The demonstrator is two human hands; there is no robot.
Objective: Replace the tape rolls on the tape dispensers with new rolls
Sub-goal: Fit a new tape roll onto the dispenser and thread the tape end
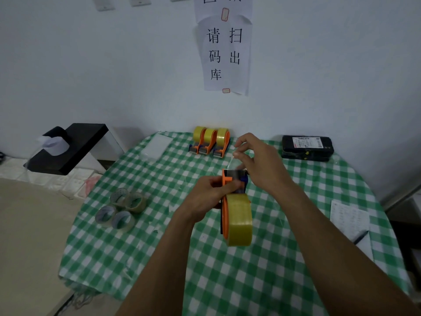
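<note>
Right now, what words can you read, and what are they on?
"请扫码出库": white paper sign on the wall.
Upper white paper above it: cut off, unreadable.
White label on the black wrapped parcel: too small.
White printed sheet at far right: blurred.
Print inside the used clear tape rolls: blurred.

The counter (159, 169) wears green-and-white check. The held dispenser (227, 179) is orange with a blue part, its roll (240, 218) yellow. Three more dispensers (210, 142) match: orange, blue, yellow. The parcel (307, 148) is black, white-labelled; the sign (225, 55) white with black characters.
</note>
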